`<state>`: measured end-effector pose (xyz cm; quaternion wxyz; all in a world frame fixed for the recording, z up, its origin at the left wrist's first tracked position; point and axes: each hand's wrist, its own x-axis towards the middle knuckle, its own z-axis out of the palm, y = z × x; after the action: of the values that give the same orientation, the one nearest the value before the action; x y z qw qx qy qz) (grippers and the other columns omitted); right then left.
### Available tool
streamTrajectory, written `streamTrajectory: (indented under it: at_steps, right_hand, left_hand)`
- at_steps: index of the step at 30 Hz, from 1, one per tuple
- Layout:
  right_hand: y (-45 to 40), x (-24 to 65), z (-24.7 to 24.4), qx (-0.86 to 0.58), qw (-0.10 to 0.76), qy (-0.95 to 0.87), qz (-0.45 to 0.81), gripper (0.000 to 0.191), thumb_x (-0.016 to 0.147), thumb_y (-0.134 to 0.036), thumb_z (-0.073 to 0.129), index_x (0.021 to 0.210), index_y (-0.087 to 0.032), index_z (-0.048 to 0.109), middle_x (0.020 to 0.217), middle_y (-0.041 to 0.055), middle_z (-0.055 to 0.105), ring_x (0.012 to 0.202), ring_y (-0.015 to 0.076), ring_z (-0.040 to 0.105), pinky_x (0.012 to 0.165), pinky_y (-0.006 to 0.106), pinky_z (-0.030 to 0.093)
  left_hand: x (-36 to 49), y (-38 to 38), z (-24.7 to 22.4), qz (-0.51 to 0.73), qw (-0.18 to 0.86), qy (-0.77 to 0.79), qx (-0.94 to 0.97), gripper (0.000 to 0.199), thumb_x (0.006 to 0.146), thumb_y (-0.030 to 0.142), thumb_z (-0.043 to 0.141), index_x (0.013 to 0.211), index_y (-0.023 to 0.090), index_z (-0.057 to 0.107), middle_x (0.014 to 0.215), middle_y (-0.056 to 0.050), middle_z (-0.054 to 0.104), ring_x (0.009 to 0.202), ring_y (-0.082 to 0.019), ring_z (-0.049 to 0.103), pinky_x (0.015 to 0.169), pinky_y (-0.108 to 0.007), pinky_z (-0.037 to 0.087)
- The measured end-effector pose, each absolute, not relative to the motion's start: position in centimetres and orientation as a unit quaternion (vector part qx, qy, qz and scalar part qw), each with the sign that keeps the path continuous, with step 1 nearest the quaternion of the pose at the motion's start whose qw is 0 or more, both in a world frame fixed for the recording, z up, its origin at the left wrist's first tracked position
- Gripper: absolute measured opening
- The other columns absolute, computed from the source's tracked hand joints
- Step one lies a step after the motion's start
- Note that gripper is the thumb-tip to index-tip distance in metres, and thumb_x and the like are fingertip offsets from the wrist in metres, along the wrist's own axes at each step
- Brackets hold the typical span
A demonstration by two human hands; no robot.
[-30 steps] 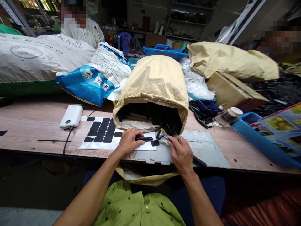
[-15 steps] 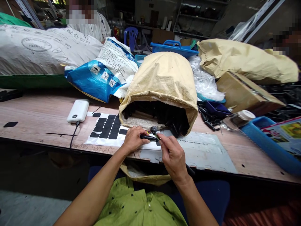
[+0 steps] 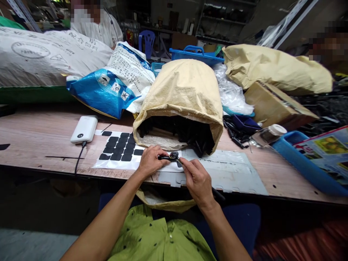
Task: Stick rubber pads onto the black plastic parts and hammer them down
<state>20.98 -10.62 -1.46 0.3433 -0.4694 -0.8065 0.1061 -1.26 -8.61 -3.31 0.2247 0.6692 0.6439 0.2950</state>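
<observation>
My left hand (image 3: 151,161) is closed, with thumb and fingers pinching a slim black plastic piece (image 3: 162,157) just above the table. Between the fingers of my right hand (image 3: 198,180) is a thin tool with a dark, rounded, shiny head (image 3: 174,155). Its head meets the black piece or lies right over it; which one I cannot tell. Left of my hands lies a white sheet of black rounded-square stickers (image 3: 119,148). Just beyond them the open mouth of a tan sack (image 3: 181,85) shows many black pieces (image 3: 199,139) inside.
A white power bank (image 3: 85,128) with a black cable stands at left. Behind lie a blue-and-white bag (image 3: 102,92) and a large white sack (image 3: 57,54). At right are a cardboard box (image 3: 272,103), a clear jar (image 3: 272,134) and a blue tray (image 3: 307,170). Another person (image 3: 95,27) sits behind.
The whole view has shifted slightly, so everything appears a little further left. The tool's round head now sits lower, nearer my left fingertips and over the black piece. Both hands keep their grips.
</observation>
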Motion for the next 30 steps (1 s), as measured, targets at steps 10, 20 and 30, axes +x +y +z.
streamTrajectory:
  at_steps: [10, 20, 30]
  right_hand:
    - [-8.5, 25.0, -2.6, -0.5, 0.35, -0.792, 0.029, 0.028, 0.101, -0.028, 0.053, 0.121, -0.027, 0.072, 0.093, 0.0046, 0.067, 0.091, 0.0185, 0.062, 0.085, 0.03, 0.049]
    - [-8.0, 26.5, -4.5, -0.5, 0.313, -0.807, -0.013, 0.025, 0.099, -0.028, 0.055, 0.116, -0.027, 0.073, 0.092, 0.0042, 0.064, 0.088, 0.0194, 0.056, 0.082, 0.033, 0.045]
    - [-8.2, 26.2, -4.3, -0.514, 0.299, -0.804, -0.02, 0.025, 0.099, -0.028, 0.054, 0.116, -0.026, 0.072, 0.093, 0.0041, 0.062, 0.088, 0.0196, 0.054, 0.082, 0.032, 0.043]
  left_hand:
    - [-1.5, -8.7, -3.2, 0.278, 0.237, 0.64, 0.676, 0.024, 0.076, 0.029, 0.076, 0.099, 0.031, 0.08, 0.098, 0.0, 0.073, 0.097, -0.025, 0.057, 0.095, -0.043, 0.04]
    - [-1.6, -8.8, -3.6, 0.289, 0.232, 0.636, 0.677, 0.022, 0.08, 0.03, 0.074, 0.1, 0.03, 0.08, 0.095, 0.0, 0.074, 0.092, -0.023, 0.057, 0.091, -0.04, 0.042]
    - [-0.9, -13.2, -0.9, 0.38, 0.298, 0.546, 0.685, 0.032, 0.099, 0.04, 0.049, 0.118, 0.023, 0.069, 0.108, -0.007, 0.07, 0.103, -0.024, 0.061, 0.092, -0.037, 0.047]
